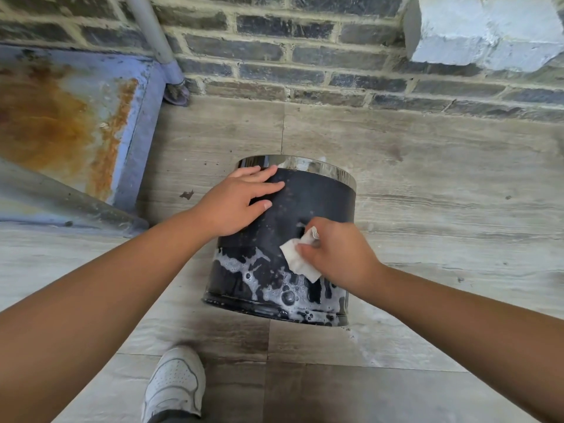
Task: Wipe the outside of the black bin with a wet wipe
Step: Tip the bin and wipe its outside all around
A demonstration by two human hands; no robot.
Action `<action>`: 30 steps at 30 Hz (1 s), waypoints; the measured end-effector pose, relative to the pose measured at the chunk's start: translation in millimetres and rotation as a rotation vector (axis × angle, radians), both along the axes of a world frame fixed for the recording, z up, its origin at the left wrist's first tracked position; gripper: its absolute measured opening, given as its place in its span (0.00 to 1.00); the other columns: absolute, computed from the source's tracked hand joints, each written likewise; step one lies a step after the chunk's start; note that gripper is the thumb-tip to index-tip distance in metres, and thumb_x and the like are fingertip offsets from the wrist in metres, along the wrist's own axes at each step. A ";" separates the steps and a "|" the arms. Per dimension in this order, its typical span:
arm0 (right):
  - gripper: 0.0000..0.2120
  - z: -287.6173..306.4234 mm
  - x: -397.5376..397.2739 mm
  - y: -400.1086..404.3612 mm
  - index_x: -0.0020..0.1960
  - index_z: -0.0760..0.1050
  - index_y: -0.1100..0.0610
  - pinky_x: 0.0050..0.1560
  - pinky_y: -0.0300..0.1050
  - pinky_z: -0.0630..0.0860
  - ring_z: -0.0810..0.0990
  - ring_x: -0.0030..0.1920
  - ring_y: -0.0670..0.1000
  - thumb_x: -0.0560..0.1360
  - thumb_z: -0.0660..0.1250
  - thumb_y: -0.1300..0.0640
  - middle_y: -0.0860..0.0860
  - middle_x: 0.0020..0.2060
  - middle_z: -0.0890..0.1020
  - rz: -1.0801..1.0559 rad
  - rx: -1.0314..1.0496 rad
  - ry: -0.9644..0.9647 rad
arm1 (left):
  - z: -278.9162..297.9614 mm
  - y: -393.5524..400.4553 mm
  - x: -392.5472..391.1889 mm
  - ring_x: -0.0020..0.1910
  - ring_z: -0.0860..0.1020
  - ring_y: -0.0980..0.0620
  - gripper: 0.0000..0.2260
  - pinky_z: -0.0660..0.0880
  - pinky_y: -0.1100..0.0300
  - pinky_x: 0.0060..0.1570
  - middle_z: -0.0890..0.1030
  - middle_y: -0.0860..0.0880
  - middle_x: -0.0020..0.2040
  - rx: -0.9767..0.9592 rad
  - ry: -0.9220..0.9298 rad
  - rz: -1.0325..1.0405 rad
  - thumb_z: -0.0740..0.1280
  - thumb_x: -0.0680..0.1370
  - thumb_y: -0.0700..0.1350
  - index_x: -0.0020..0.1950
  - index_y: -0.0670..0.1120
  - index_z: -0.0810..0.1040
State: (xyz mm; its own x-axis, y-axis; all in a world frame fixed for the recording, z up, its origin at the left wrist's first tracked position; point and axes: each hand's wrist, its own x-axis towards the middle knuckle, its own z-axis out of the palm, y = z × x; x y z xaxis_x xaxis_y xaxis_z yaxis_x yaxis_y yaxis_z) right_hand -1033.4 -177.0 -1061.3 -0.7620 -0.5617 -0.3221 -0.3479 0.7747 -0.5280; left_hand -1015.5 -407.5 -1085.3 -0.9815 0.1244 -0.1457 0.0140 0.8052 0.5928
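Observation:
The black bin lies on its side on the floor, its shiny metal rim pointing away from me toward the brick wall. White soapy foam covers the part of its side nearest me. My left hand rests flat on the upper left of the bin's side, fingers spread. My right hand pinches a crumpled white wet wipe and presses it against the bin's side, just above the foam.
A rusty blue metal panel and a grey pipe stand at the left. A dark brick wall runs behind the bin. My white shoe is on the wood-look floor just in front of the bin.

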 end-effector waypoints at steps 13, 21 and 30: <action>0.07 14.9 4.8 39.7 0.39 0.74 0.47 0.30 0.32 0.73 0.79 0.36 0.41 0.71 0.73 0.51 0.44 0.35 0.80 -0.004 -0.102 -0.357 | 2.8 0.5 0.5 0.73 0.52 0.58 0.20 0.48 0.62 0.70 0.56 0.62 0.73 0.008 -0.038 0.005 0.62 0.80 0.46 0.71 0.57 0.66; 0.10 7.6 -54.8 -22.3 0.42 0.76 0.55 0.31 0.39 0.76 0.81 0.36 0.47 0.73 0.70 0.49 0.50 0.35 0.82 -0.260 -0.225 -0.187 | 0.8 5.8 2.0 0.75 0.51 0.57 0.21 0.49 0.59 0.71 0.55 0.64 0.72 -0.017 -0.036 0.029 0.63 0.79 0.51 0.71 0.58 0.66; 0.12 -6.2 -14.1 19.7 0.34 0.71 0.47 0.27 0.36 0.71 0.79 0.32 0.42 0.70 0.71 0.44 0.44 0.30 0.78 -0.070 0.023 -0.168 | -2.5 0.7 7.3 0.74 0.51 0.60 0.22 0.46 0.65 0.69 0.56 0.63 0.73 0.020 -0.030 0.077 0.65 0.78 0.52 0.71 0.57 0.66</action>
State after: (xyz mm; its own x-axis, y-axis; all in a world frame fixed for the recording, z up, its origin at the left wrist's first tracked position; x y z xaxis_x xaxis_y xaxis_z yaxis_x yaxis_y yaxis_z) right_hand -1047.5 -157.3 -1067.5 -0.7332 -0.5002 -0.4607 -0.2010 0.8066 -0.5559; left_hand -1008.2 -406.8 -1087.9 -0.9835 0.0522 -0.1730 -0.0649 0.7913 0.6079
